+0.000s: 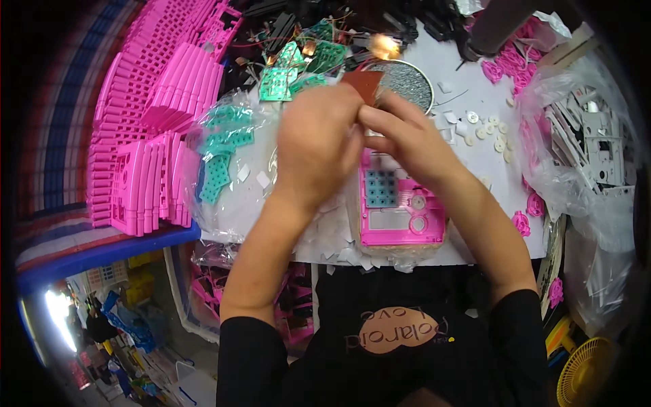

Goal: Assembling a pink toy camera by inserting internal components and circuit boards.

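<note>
My left hand (313,139), smeared by motion, is closed, and a reddish-brown flat piece (363,83) sticks out past its fingers. Against it, my right hand (407,139) has thumb and fingers pinched together; what lies between them is hidden. Just below the hands, a pink plastic housing (434,230) lies on a pad at the table's near edge. A teal rubber keypad (381,188) sits in its upper left part, and round openings show at its right.
Pink housings (163,95) are stacked at left, beside a bag of teal keypads (217,180). Green circuit boards (277,83) with wires and a round dish of tiny metal pieces (410,85) lie beyond my hands. White discs (500,129) and bagged grey-white parts (597,142) are at right.
</note>
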Action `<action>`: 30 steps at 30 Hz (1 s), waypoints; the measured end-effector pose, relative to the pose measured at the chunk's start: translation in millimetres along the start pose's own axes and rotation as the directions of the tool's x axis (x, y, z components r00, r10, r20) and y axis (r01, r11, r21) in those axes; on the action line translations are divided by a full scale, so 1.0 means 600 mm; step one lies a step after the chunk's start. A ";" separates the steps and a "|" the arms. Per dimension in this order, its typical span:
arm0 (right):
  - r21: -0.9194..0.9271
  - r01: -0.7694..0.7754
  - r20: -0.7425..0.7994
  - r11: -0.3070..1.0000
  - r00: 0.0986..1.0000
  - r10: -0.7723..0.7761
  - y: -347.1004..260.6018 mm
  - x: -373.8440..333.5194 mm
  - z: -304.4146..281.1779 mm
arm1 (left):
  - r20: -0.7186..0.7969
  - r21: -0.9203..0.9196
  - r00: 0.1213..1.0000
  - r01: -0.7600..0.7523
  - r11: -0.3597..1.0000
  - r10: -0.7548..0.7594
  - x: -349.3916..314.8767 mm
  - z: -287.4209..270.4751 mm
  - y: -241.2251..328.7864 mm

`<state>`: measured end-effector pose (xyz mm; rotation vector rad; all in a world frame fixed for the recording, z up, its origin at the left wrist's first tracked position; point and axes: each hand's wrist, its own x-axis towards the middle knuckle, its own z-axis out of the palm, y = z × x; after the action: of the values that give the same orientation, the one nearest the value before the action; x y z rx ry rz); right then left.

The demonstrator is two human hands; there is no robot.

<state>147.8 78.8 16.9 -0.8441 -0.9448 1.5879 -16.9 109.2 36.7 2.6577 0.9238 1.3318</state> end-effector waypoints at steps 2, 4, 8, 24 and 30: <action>0.138 -0.045 0.083 0.989 0.996 0.034 0.001 0.021 -0.002 | 0.111 -0.088 0.982 0.165 0.982 -0.155 -0.019 -0.025 0.028; 0.140 -0.106 0.160 0.984 0.984 0.083 -0.016 0.027 -0.007 | 0.006 -0.148 0.960 0.278 0.949 -0.280 -0.036 -0.056 0.017; -0.112 -0.050 0.331 0.992 0.940 0.085 -0.036 -0.002 0.012 | 0.087 -0.597 0.714 0.596 0.537 -0.695 -0.062 -0.080 0.036; 0.189 -0.077 -0.104 0.979 0.990 0.097 -0.021 -0.061 0.036 | 0.294 -0.858 0.601 0.509 0.072 -0.744 -0.105 -0.045 0.093; 0.100 0.035 -0.168 0.994 0.986 -0.018 -0.004 -0.064 0.033 | 0.224 -0.906 0.609 0.417 0.067 -0.761 -0.107 -0.033 0.102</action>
<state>138.5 38.6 29.8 -0.8742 -0.7462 1.5045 -30.7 21.0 19.8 0.9504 0.7725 1.3778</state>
